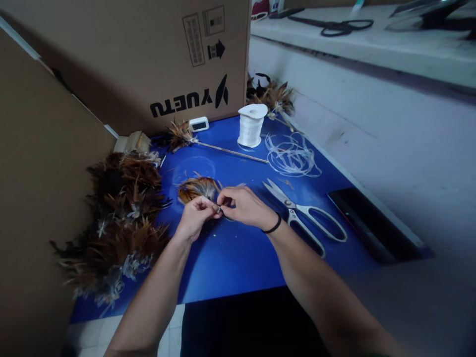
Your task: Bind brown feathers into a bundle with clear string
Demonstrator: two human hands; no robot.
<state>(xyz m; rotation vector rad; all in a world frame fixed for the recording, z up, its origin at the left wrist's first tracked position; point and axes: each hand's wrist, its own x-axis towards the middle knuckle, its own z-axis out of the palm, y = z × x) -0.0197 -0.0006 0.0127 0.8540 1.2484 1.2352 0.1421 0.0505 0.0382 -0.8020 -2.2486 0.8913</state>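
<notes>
A brown feather bundle with grey fluff lies just beyond my hands, over the blue table. My left hand is closed in a pinch at the bundle's near end. Close against it, my right hand, with a black band at the wrist, has its fingers pinched at the same spot. What exactly the right fingers hold is too small to tell. Open-bladed scissors with pale handles lie right of my right hand. Behind them is a loose tangle of clear ribbon.
Feather bundles are piled at left. A white ribbon spool, a feathered stick and a small white device lie at the back by a cardboard box. A dark phone lies right, below a ledge.
</notes>
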